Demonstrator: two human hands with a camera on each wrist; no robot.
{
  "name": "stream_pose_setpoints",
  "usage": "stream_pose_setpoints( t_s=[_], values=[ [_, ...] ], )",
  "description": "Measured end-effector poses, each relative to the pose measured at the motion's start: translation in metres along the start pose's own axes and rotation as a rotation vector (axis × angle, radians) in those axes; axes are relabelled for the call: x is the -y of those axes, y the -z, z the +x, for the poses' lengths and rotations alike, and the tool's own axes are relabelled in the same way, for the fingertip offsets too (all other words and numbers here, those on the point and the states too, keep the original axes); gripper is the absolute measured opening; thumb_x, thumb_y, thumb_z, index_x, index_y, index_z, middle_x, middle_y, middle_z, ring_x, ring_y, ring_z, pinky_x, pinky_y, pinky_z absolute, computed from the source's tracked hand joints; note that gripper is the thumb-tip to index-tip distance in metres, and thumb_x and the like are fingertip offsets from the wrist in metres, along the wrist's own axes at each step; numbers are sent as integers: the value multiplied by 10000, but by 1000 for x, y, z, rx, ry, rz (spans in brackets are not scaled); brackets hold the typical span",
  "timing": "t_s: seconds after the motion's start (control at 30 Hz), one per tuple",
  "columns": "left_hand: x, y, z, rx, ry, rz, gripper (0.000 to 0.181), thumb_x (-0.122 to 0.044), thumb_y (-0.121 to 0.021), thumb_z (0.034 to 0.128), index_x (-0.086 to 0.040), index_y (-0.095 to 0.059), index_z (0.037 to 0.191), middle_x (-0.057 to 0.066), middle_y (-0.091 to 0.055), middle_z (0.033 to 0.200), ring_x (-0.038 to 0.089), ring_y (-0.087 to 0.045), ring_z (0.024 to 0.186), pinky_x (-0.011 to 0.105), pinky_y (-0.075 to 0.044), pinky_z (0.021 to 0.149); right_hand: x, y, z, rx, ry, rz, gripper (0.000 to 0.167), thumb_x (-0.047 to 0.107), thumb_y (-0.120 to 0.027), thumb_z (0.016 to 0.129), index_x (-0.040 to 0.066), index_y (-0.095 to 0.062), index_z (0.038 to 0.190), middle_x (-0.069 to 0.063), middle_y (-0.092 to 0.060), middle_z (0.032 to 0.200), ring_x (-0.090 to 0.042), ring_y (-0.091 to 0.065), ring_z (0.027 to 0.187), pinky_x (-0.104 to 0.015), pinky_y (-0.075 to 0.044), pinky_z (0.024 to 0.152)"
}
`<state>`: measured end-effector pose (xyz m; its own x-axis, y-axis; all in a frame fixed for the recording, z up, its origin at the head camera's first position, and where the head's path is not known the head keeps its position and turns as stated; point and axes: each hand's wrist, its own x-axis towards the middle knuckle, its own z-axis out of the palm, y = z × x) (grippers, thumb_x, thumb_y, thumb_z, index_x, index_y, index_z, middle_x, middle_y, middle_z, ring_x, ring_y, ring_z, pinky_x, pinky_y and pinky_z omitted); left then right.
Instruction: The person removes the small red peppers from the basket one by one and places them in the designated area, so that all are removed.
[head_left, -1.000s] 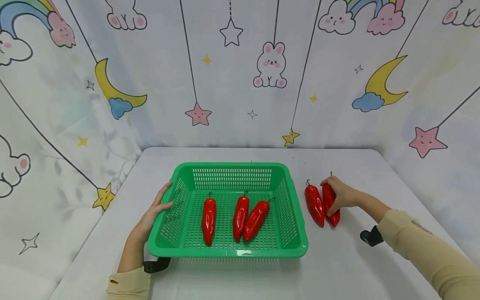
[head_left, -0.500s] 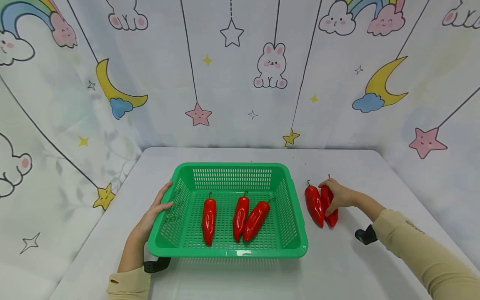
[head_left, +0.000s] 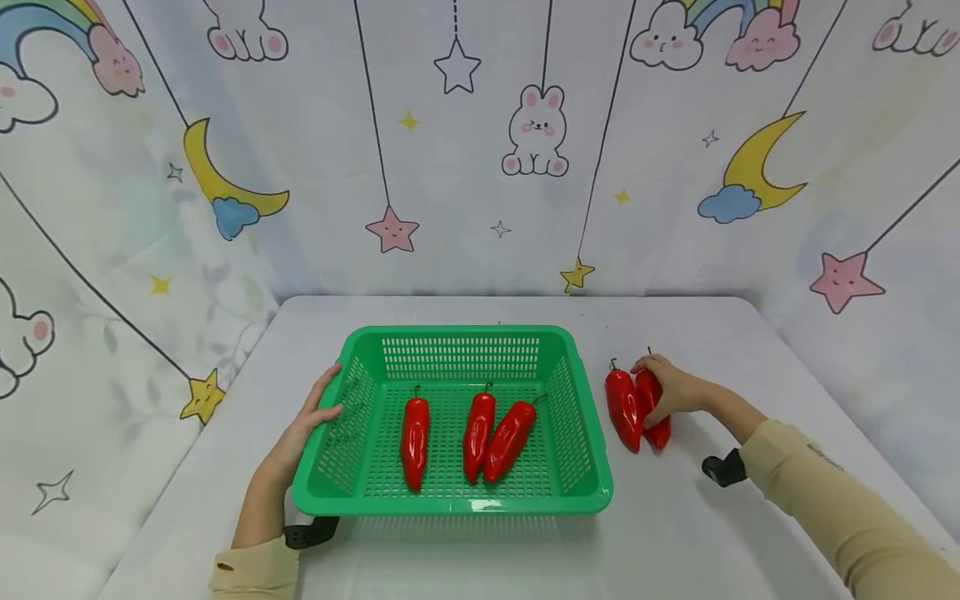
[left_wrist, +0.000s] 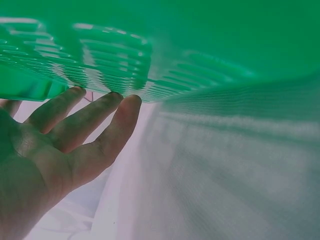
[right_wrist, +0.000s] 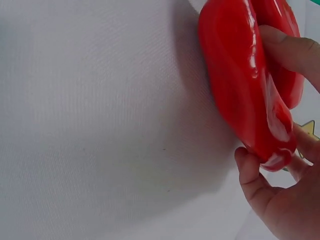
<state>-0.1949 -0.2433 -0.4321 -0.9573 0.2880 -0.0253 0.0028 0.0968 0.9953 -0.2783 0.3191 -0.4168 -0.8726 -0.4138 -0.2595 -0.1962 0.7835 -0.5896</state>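
Observation:
A glossy red chili pepper (head_left: 658, 434) lies on the white table right of the green plastic basket (head_left: 450, 506). My right hand (head_left: 678, 392) holds it between thumb and fingers, partly covering it. In the right wrist view, the held red chili pepper (right_wrist: 235, 75) has the thumb along its side and fingers round one end. Close on its left lies another red chili pepper (head_left: 625, 411). At the basket's left side, my left hand (head_left: 298, 433) touches the rim. The left wrist view shows its fingers (left_wrist: 102, 145) extended against the outer wall from below; its thumb is hidden there.
Inside the basket lie three more chili peppers: one left of centre (head_left: 415, 442), one in the middle (head_left: 479, 435) and one slanting beside it (head_left: 511, 440). A white table (head_left: 450, 558) bears everything. Behind hangs a patterned cloth (head_left: 465, 167) with stars, moons and rabbits.
My right hand has shifted slightly left with its chili pepper, closer to the neighbouring one. My left hand and the basket have stayed in place. The head view has moved a little.

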Motion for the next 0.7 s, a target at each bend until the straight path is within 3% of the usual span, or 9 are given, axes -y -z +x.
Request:
stream_pose_setpoints(
  t_s=[0.4, 0.7],
  values=[
    [-2, -1, 0, 4, 0, -6, 601, -221, -341, 978, -301, -17, 1478, 84, 58, 1510, 388, -216, 1245, 424, -380, 829, 8, 2, -16, -71, -1, -17, 939, 241, -861, 570, -24, -304, 1278, -278, -275, 1283, -463, -360, 1113, -447, -505, 714],
    [0, 0, -1, 0, 12, -21, 606, -223, -345, 977, -304, -13, 1477, 90, 53, 1509, 393, -228, 1237, 417, -386, 824, 19, 6, -28, -157, 52, -27, 898, 280, -842, 607, -35, -324, 1271, -292, -303, 1282, -478, -409, 1076, -419, -516, 671]
  ],
)
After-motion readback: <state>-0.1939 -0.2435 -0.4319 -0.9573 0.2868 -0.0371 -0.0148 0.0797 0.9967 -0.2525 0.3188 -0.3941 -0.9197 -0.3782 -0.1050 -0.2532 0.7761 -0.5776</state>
